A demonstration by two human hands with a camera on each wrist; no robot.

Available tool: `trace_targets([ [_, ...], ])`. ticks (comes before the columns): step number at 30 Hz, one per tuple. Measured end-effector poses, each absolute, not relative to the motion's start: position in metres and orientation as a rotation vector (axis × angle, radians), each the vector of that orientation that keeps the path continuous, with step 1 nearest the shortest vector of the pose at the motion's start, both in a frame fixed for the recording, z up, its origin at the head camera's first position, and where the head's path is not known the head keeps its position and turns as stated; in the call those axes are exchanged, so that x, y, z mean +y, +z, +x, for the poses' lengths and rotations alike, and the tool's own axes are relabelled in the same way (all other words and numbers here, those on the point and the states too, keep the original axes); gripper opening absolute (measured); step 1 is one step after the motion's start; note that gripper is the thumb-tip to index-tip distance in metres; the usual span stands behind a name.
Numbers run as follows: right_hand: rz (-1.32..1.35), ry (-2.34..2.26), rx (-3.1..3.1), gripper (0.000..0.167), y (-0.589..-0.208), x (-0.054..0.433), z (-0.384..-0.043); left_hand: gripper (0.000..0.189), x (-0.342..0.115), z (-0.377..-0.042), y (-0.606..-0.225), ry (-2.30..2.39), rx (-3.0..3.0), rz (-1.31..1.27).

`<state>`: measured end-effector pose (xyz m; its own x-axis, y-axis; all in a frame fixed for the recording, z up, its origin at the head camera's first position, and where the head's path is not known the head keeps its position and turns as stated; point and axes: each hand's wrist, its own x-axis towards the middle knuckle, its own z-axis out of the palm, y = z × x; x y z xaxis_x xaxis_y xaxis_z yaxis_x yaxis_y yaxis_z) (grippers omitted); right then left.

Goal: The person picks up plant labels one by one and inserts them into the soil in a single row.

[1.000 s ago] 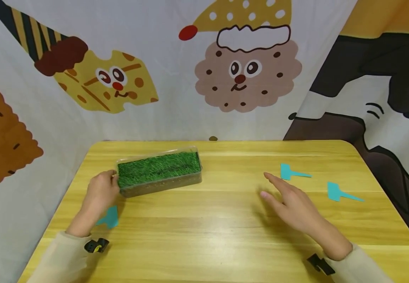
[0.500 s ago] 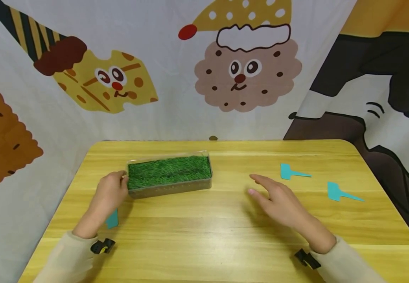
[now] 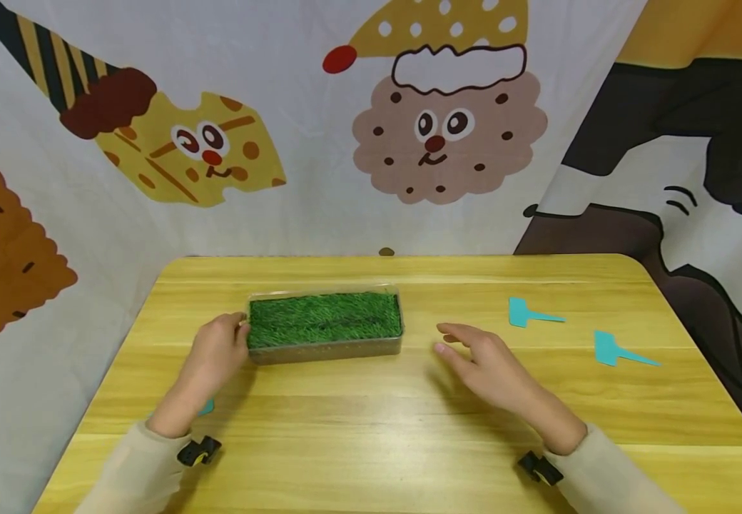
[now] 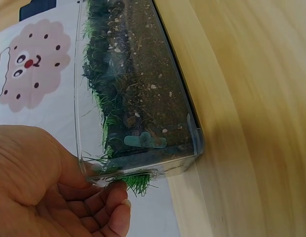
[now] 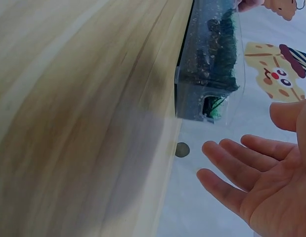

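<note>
A long clear plastic box (image 3: 329,352) holds brown soil topped with green artificial-looking grass (image 3: 326,319). My left hand (image 3: 217,350) pinches the rim at its left end; in the left wrist view the thumb (image 4: 68,165) lies on the near side of the wall and curled fingers are at the outer side. Some grass pokes out through that end. Off the box's right end, my right hand (image 3: 489,364) hovers over the table with spread, relaxed fingers, holding nothing. The right wrist view shows its fingertips apart from the box (image 5: 202,98).
Two turquoise T-shaped plant labels (image 3: 519,313) lie on the wooden table (image 3: 377,442) at the right. Another turquoise label (image 3: 207,407) is mostly hidden under my left forearm. A cartoon-printed cloth (image 3: 319,214) hangs behind the table's far edge.
The box has slid right and slightly nearer with my left hand, turning straighter to the table edge. My right hand has moved left toward it. The left label has become more covered.
</note>
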<state>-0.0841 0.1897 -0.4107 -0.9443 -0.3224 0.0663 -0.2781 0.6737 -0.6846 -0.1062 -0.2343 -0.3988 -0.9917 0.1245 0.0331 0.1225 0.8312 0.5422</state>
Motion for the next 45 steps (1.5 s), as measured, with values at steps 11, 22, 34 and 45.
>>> trace_targets([
  [11,-0.52,-1.229,2.791,0.039,-0.41,0.181,-0.093,0.033,-0.218,-0.103,-0.4,0.89,2.999,0.231],
  [22,-0.47,-1.288,2.755,0.038,-0.414,0.183,-0.098,0.035,-0.202,-0.099,-0.398,0.902,2.953,0.233],
  [34,-0.449,-1.289,2.811,0.026,-0.415,0.191,-0.098,0.033,-0.191,-0.095,-0.4,0.894,2.981,0.316],
  [45,-0.424,-1.248,2.833,0.014,-0.409,0.205,-0.092,0.029,-0.18,-0.089,-0.398,0.946,2.936,0.357],
])
